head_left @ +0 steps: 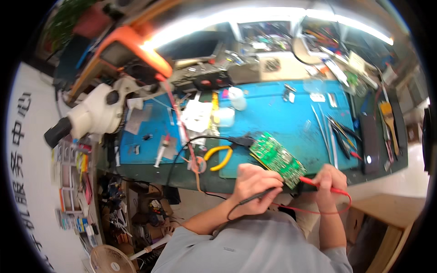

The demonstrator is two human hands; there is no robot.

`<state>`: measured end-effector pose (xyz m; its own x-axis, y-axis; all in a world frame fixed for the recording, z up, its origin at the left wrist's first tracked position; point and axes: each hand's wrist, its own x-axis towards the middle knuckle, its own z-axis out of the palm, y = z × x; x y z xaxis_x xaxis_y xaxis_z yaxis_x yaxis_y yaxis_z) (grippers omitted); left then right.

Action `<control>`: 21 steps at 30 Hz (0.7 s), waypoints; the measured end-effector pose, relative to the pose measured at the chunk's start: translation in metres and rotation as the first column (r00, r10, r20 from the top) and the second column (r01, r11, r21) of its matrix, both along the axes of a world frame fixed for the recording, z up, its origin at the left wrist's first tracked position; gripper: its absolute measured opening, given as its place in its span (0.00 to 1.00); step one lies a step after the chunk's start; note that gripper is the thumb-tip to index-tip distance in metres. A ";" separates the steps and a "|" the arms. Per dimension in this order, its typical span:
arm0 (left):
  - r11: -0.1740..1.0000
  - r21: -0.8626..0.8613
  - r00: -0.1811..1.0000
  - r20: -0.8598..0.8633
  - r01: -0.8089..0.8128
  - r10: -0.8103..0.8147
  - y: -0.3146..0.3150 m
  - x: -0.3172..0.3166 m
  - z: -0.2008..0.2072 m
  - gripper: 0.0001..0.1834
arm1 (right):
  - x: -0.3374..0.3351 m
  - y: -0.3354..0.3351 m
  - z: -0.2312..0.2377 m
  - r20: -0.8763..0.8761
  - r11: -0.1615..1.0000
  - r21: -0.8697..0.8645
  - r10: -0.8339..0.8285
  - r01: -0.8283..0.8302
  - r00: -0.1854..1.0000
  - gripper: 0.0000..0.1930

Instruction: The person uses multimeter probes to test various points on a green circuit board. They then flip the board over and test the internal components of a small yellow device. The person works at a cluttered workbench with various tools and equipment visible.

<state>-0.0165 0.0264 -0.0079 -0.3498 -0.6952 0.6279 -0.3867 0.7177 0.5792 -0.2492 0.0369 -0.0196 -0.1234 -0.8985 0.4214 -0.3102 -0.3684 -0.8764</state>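
A green circuit board (276,157) lies at a slant over the near edge of the blue mat (287,120), partly overhanging my lap. A black plug (242,141) on a black cable meets its far left corner. My left hand (255,184) is closed around a black test probe (258,195), its tip by the board's near end. My right hand (329,185) pinches a red test probe (308,181), pointing left at the board's near right corner. The red lead loops below that hand. Whether either tip touches the board, I cannot tell.
Yellow curved handles (223,160) lie left of the board. Black-handled pliers (340,141), tweezers (322,129) and a brush (388,116) lie to the right. A white microscope (98,111) stands over the left mat. Small white containers (236,98) stand behind. A fan (111,260) is at lower left.
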 end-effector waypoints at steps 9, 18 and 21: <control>0.999 -0.008 0.996 0.079 -0.031 0.031 0.001 -0.002 -0.002 0.09 | -0.007 -0.002 0.007 0.047 0.995 -0.016 0.104 -0.103 0.993 0.11; 0.999 0.000 0.996 0.082 -0.042 0.042 0.002 -0.001 -0.004 0.09 | -0.005 0.004 -0.002 0.127 0.998 -0.062 0.034 -0.026 0.991 0.12; 0.999 0.000 0.995 0.087 -0.042 0.042 0.001 -0.001 -0.004 0.08 | -0.004 0.002 -0.003 0.132 0.998 -0.065 0.031 -0.022 0.991 0.14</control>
